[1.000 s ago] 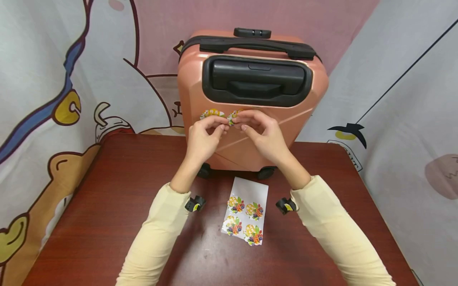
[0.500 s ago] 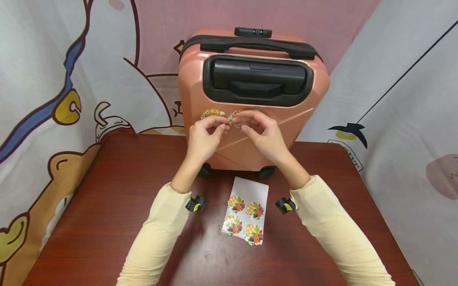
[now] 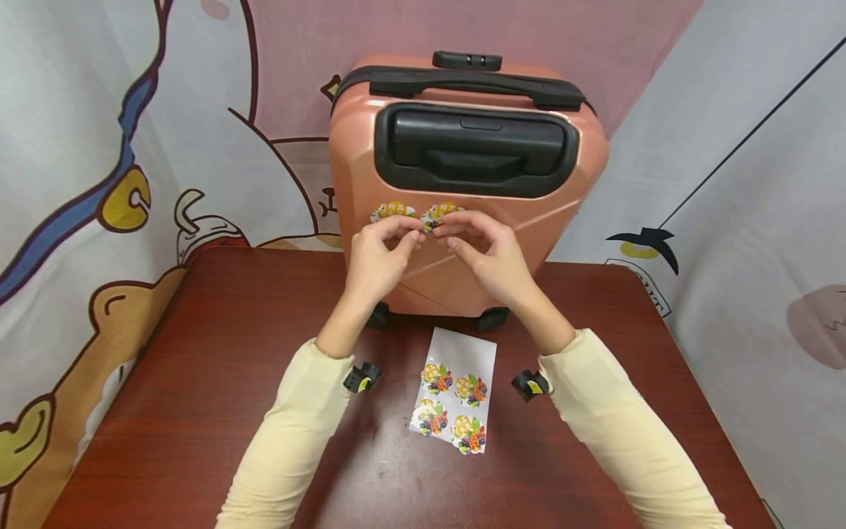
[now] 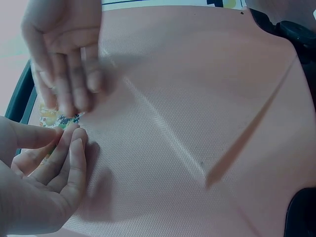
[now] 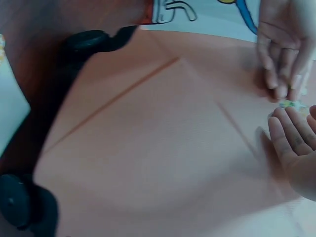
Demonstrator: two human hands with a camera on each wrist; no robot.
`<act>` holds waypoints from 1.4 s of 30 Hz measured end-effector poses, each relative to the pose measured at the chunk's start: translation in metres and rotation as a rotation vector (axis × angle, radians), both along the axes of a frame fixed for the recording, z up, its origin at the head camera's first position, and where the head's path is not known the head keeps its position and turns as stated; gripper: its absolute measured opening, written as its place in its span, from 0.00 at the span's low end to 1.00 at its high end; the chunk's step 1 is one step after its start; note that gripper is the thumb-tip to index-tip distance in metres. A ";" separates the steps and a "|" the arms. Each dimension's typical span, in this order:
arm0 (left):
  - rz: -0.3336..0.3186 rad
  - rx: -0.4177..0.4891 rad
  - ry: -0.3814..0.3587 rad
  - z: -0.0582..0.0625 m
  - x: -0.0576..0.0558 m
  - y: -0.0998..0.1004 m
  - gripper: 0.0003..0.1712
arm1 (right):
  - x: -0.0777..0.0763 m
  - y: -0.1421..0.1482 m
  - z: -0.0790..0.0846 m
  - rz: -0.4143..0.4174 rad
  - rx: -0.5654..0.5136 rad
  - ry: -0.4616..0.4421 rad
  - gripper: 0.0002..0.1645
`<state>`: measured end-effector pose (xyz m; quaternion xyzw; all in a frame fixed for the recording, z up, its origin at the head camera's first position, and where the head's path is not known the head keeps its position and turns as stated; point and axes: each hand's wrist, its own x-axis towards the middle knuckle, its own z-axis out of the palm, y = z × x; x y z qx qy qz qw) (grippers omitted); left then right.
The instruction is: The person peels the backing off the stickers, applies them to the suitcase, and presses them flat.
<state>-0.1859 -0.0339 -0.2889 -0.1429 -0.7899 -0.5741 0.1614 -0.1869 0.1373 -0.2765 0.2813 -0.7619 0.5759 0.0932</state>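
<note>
A coral suitcase [image 3: 456, 275] stands on the table, its ribbed face towards me. Two fruit-print stickers lie side by side below its black handle recess: a left sticker [image 3: 395, 209] and a right sticker [image 3: 432, 212], each partly covered by fingers. My left hand [image 3: 375, 257] is at the right sticker's lower left edge, fingers gently bent. From the other side, my right hand [image 3: 489, 253] reaches the same sticker with extended fingertips, thumb apart. In the left wrist view, fingertips of both hands meet near the sticker [image 4: 61, 119]; the exact contact is hidden.
On the brown table [image 3: 264, 330], a white sticker sheet [image 3: 465, 349] with several fruit stickers lies in front of the suitcase. Black wheels [image 3: 492, 319] show at the suitcase's base. A cartoon-printed cloth [image 3: 284, 44] hangs behind and at both sides.
My right fingers have drawn slightly down and back, uncovering more of the right sticker's top. My left hand has barely moved. The suitcase and sheet keep their places.
</note>
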 end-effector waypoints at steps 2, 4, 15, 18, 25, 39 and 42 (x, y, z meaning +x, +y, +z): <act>-0.003 0.006 -0.001 0.000 0.000 0.000 0.07 | 0.000 0.000 0.008 -0.007 -0.018 0.032 0.15; -0.005 0.011 -0.001 0.000 -0.001 0.001 0.07 | 0.000 0.000 0.014 -0.016 -0.028 0.063 0.15; -0.003 -0.001 -0.003 0.000 0.001 0.001 0.07 | 0.002 0.004 -0.001 -0.005 -0.047 0.007 0.15; -0.002 -0.006 0.000 0.000 0.001 0.001 0.07 | 0.002 0.006 -0.010 -0.006 -0.028 -0.036 0.13; 0.004 -0.005 -0.005 0.001 0.001 0.001 0.06 | 0.001 0.007 -0.003 -0.016 -0.004 0.002 0.10; 0.006 -0.006 -0.012 0.001 0.001 0.001 0.06 | 0.002 0.011 0.017 -0.027 -0.092 0.052 0.11; 0.009 -0.015 -0.016 0.001 0.002 0.001 0.06 | 0.003 0.014 0.009 -0.045 -0.083 0.002 0.10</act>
